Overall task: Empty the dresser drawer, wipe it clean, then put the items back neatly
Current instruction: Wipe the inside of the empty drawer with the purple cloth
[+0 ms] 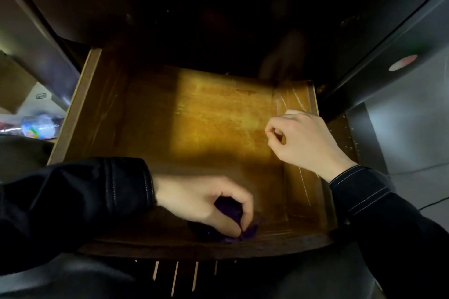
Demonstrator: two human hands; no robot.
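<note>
The grip of the left hand (206,204) is closed on a bunched purple cloth (228,232) at the near edge of the empty drawer (218,116). The right hand (301,138), loosely curled and holding nothing visible, rests on the right wall. For a clean wipe, I would spread the cloth flatter and stroke back to front, into the corners.

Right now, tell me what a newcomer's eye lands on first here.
The open wooden drawer fills the middle, its bare bottom lit amber. At its near edge the left hand grips a crumpled purple cloth against the wood. The right hand, loosely curled, hovers by the drawer's right wall.
</note>
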